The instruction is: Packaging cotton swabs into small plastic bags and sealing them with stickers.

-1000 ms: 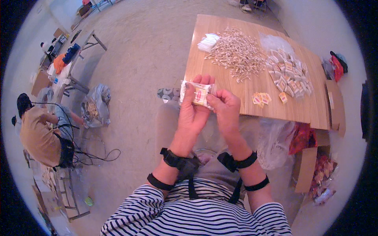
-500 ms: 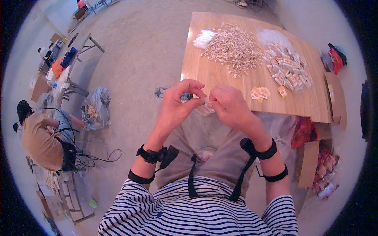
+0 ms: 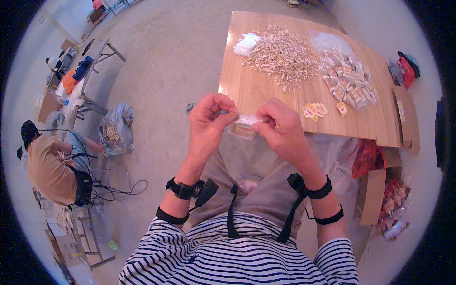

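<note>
Between my two hands hangs a small clear plastic packet (image 3: 243, 129) with a yellowish label inside, held just off the table's near left edge. My left hand (image 3: 212, 117) pinches its top left corner between thumb and fingers. The top right corner is pinched by my right hand (image 3: 281, 121). Across the table lies a big heap of loose cotton swabs (image 3: 284, 57). Right of it sits a pile of filled packets (image 3: 346, 78). Small yellow-and-white cards (image 3: 315, 111) lie near the front edge, with one card (image 3: 341, 109) a little apart.
On the wooden table (image 3: 266, 92) are also white sleeves (image 3: 246, 44) and clear bags (image 3: 330, 42). Cardboard boxes (image 3: 372, 197) stand at right below the edge. At left a seated person (image 3: 57, 166) reaches toward a grey plastic bag (image 3: 117, 128) of swabs, near a long trestle table (image 3: 90, 71).
My hands have turned and drawn slightly apart, so the packet now hangs in fuller view with its top edge stretched between them.
</note>
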